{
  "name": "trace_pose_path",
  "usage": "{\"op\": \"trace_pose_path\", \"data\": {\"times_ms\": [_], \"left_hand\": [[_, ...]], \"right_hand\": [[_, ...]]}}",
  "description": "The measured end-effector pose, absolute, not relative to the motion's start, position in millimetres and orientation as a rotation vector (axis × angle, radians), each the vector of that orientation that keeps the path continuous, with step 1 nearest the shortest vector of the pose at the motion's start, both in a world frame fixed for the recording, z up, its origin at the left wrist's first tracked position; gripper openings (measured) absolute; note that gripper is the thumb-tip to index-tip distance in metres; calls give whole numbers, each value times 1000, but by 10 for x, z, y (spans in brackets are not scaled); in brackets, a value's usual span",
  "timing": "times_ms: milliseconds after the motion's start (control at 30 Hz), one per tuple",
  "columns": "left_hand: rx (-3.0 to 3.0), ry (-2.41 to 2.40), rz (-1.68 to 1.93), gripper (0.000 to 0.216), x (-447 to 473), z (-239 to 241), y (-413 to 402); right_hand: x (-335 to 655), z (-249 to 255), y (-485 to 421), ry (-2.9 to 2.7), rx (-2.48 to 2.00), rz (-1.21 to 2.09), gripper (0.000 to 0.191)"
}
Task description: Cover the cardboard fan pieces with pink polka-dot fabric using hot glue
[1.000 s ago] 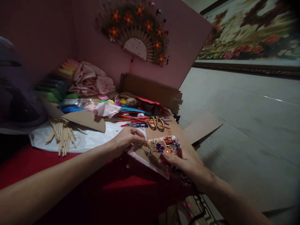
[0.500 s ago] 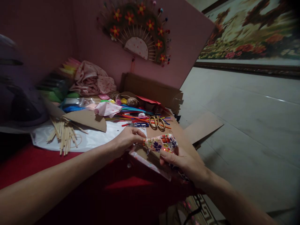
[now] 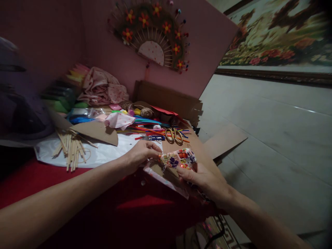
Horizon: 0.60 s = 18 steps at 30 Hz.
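head view: right hand [image 3: 193,175] grips a flower-patterned tool [image 3: 176,160] over cloth-edged cardboard [image 3: 169,175]; left hand [image 3: 144,152] pinches the tool's orange end.

Dim; red cloth [image 3: 153,204] partly in deep shadow; glare on tiled wall [image 3: 269,121]; top-right corner blackened.

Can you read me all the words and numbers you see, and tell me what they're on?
There are none I can read.
Board by the scissors: faint marks, too small and blurred to tell if they are writing.
Flowered tool in the right hand: flowers, but no readable letters.
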<state>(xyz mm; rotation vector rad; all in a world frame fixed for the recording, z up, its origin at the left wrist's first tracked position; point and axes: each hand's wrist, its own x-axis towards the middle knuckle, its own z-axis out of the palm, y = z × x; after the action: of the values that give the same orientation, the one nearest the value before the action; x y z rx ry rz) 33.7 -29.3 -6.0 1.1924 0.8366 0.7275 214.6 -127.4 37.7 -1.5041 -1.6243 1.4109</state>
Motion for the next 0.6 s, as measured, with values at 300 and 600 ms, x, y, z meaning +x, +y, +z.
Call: {"op": "trace_pose_path", "data": {"times_ms": [300, 600], "left_hand": [[1203, 856, 723, 16, 337, -50, -301], [1190, 836, 722, 11, 329, -47, -298]], "right_hand": [[2155, 405, -1273, -1631, -1556, 1429, 46], [2185, 403, -1275, -1626, -1614, 1342, 48]]}}
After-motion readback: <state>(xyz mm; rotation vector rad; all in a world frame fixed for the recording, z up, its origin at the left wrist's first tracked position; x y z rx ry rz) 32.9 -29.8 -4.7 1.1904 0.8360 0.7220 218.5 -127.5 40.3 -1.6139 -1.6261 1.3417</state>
